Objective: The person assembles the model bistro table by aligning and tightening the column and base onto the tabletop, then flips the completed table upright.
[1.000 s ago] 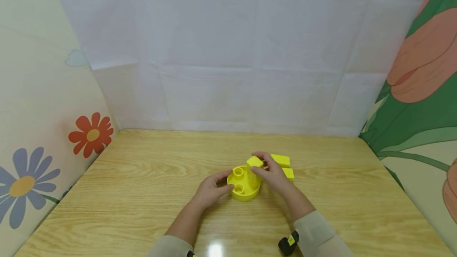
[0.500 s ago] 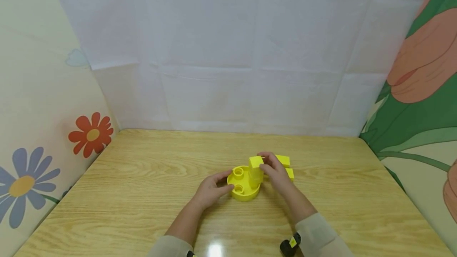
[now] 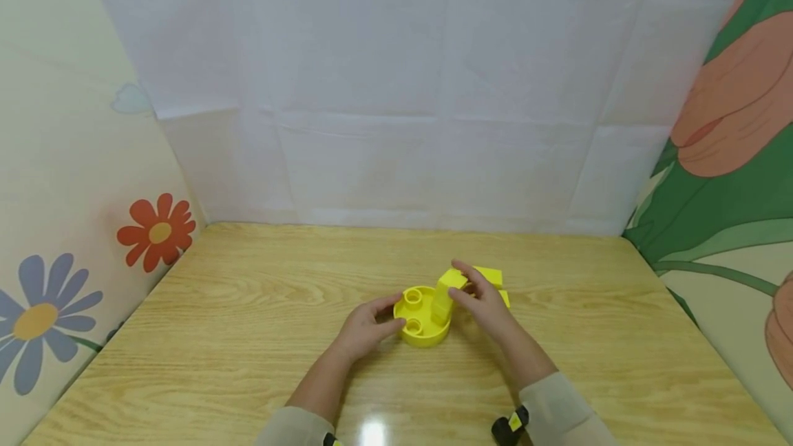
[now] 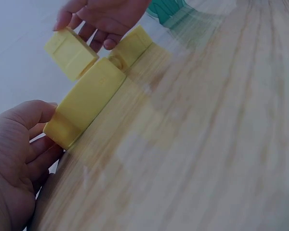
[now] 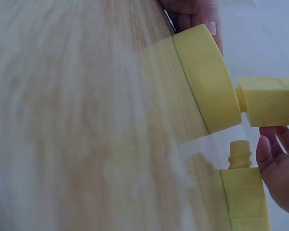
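Note:
A round yellow plastic base (image 3: 423, 339) with a raised rim and ring-shaped sockets sits on the wooden table. My left hand (image 3: 367, 330) grips its left edge, thumb at the front and fingers behind. A yellow square block (image 3: 445, 294) rises leaning from the base's right side. In the right wrist view, a narrow neck joins this block (image 5: 269, 101) to the base (image 5: 207, 79). My right hand (image 3: 488, 305) holds the block near its top, index finger at the far corner and thumb at the near side. Part of that grip is hidden in the right wrist view.
Two more yellow blocks lie right of the base, partly behind my right hand; one block (image 3: 489, 277) shows at the back. In the right wrist view, a lying block (image 5: 245, 199) has a threaded peg (image 5: 240, 155). A white cloth (image 3: 396, 122) hangs behind the table (image 3: 279, 281).
The block's top has swung right, and the block now leans toward my right hand. My right hand has shifted slightly right. The left hand keeps its place on the base.

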The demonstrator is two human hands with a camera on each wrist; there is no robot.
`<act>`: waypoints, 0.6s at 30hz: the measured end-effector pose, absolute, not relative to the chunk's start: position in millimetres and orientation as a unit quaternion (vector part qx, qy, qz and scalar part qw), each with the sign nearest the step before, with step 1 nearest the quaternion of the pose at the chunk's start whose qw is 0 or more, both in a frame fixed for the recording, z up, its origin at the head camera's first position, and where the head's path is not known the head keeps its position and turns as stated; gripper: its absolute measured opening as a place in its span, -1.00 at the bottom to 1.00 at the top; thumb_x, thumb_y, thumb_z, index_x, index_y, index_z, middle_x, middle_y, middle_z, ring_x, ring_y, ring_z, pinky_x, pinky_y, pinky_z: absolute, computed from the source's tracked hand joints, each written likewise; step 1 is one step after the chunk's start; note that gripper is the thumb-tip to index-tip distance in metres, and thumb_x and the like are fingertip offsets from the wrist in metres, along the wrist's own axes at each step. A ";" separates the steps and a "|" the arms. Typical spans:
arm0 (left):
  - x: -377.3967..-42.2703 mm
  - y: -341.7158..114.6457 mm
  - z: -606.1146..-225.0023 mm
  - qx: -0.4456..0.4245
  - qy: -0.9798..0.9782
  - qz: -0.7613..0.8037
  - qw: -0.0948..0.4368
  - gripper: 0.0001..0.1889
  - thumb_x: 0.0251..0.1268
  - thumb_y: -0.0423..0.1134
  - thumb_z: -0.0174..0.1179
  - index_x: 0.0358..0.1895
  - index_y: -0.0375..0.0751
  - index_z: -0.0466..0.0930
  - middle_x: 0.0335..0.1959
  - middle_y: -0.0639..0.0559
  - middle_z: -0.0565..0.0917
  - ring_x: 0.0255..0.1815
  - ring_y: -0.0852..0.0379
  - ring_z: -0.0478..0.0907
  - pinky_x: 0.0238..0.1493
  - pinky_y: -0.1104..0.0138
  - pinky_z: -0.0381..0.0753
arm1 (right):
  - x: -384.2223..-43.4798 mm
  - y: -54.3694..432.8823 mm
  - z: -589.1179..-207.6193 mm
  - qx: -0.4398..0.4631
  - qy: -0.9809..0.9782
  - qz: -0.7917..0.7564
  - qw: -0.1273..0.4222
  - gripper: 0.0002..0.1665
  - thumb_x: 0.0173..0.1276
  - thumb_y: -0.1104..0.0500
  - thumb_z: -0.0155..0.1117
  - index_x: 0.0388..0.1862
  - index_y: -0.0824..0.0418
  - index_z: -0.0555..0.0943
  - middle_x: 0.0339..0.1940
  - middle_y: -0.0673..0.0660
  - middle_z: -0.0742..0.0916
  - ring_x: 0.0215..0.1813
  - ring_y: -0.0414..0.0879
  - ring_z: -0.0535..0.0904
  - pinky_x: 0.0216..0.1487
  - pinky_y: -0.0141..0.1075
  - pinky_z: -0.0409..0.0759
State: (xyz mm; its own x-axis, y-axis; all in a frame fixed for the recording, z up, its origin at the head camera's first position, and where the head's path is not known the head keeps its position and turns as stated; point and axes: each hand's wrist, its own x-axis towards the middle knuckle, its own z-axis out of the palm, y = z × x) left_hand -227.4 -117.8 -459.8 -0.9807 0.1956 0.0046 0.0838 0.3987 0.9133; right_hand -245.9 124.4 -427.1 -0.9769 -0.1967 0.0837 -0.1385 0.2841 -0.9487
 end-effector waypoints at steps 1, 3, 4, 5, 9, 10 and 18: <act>-227.5 -117.8 -459.7 0.084 0.834 0.543 0.052 -0.45 0.26 -0.15 0.31 0.31 -0.20 0.49 0.29 -0.14 0.55 0.32 -0.13 0.46 0.35 -0.02 0.41 | -245.6 124.8 -426.9 -0.107 0.802 -0.587 0.026 -0.37 0.44 0.18 0.19 0.46 0.13 0.33 0.13 0.24 0.54 -0.10 -0.10 0.44 -0.14 -0.40 0.50; -227.4 -117.8 -459.6 0.085 0.833 0.544 0.052 -0.45 0.26 -0.16 0.32 0.31 -0.20 0.49 0.29 -0.14 0.55 0.31 -0.12 0.47 0.34 -0.01 0.42 | -245.4 124.9 -426.7 -0.106 0.802 -0.587 0.028 -0.39 0.42 0.19 0.20 0.43 0.14 0.35 0.12 0.23 0.55 -0.13 -0.11 0.43 -0.17 -0.42 0.50; -227.3 -117.8 -459.6 0.086 0.833 0.544 0.052 -0.45 0.26 -0.16 0.32 0.31 -0.20 0.49 0.29 -0.14 0.56 0.31 -0.12 0.48 0.34 -0.01 0.43 | -245.5 124.9 -427.0 -0.104 0.802 -0.587 0.026 -0.40 0.41 0.20 0.22 0.41 0.15 0.37 0.10 0.23 0.55 -0.15 -0.12 0.43 -0.19 -0.42 0.50; -227.4 -117.7 -459.4 0.085 0.833 0.544 0.052 -0.45 0.26 -0.15 0.32 0.31 -0.20 0.49 0.29 -0.14 0.56 0.31 -0.12 0.48 0.34 -0.01 0.43 | -245.7 124.9 -427.2 -0.102 0.801 -0.589 0.023 -0.40 0.40 0.21 0.23 0.39 0.17 0.38 0.07 0.24 0.54 -0.16 -0.12 0.43 -0.22 -0.43 0.49; -227.6 -117.3 -459.1 0.084 0.833 0.545 0.052 -0.45 0.26 -0.15 0.31 0.31 -0.19 0.49 0.29 -0.13 0.56 0.31 -0.12 0.47 0.35 -0.01 0.42 | -245.4 125.5 -427.4 -0.093 0.804 -0.587 0.016 -0.40 0.35 0.21 0.29 0.35 0.19 0.39 0.04 0.23 0.53 -0.15 -0.11 0.43 -0.23 -0.42 0.49; -227.7 -117.3 -459.2 0.085 0.833 0.545 0.052 -0.45 0.26 -0.15 0.31 0.31 -0.20 0.49 0.29 -0.14 0.56 0.31 -0.12 0.47 0.35 -0.01 0.42 | -245.1 126.0 -427.4 -0.094 0.805 -0.586 0.014 -0.39 0.35 0.21 0.30 0.35 0.20 0.39 0.06 0.24 0.54 -0.13 -0.10 0.44 -0.20 -0.41 0.50; -228.4 -116.8 -460.8 0.091 0.834 0.542 0.050 -0.45 0.26 -0.16 0.31 0.31 -0.21 0.49 0.29 -0.15 0.56 0.31 -0.13 0.47 0.35 -0.02 0.41 | -243.8 131.3 -431.9 -0.112 0.770 -0.628 0.014 -0.45 0.40 0.36 0.13 0.36 0.36 0.36 0.35 0.36 0.51 0.22 -0.04 0.49 0.14 -0.49 0.48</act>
State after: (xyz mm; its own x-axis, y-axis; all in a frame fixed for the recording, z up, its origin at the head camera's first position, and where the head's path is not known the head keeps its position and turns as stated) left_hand -228.4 -116.8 -460.8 -0.9787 0.2049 0.0152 0.0970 0.3956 0.9133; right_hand -243.8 131.3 -431.9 -0.9747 -0.1894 0.1188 -0.1545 0.1865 -0.9702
